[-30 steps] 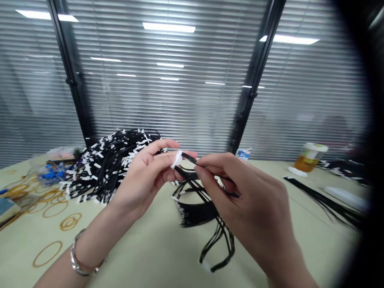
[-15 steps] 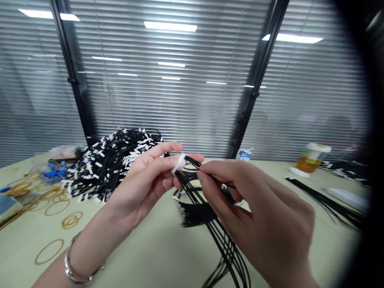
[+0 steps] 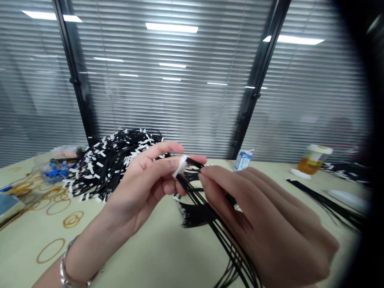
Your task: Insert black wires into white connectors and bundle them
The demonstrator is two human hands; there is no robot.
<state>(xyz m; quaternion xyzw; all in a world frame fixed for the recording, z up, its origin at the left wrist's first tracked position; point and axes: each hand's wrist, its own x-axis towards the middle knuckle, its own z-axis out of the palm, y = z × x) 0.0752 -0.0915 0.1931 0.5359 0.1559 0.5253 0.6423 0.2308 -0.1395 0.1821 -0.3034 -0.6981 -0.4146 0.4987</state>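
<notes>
Between the thumb and fingers of my left hand (image 3: 144, 176) is a white multi-pin connector housing (image 3: 180, 166), held tilted above the table. Several black wires (image 3: 216, 228) run out of it and hang down toward the table's near edge. My right hand (image 3: 255, 216) pinches black wire close to the housing, at its right side; the exact wire ends are hidden by the fingers. Below the hands lies a bundle of black wires (image 3: 196, 215) with small bare metal tips at its left end.
A large heap of black cables with white connectors (image 3: 117, 160) sits behind my left hand. Rubber bands (image 3: 73, 219) lie at the left. Toward the right are a drink carton (image 3: 243, 160), a jar of amber liquid (image 3: 312, 162) and more black wires (image 3: 324, 202). Blinds stand behind.
My right hand has turned and its back has swung to the right and down, with its fingertips still by the housing. The housing has tilted slightly; more of the carton shows.
</notes>
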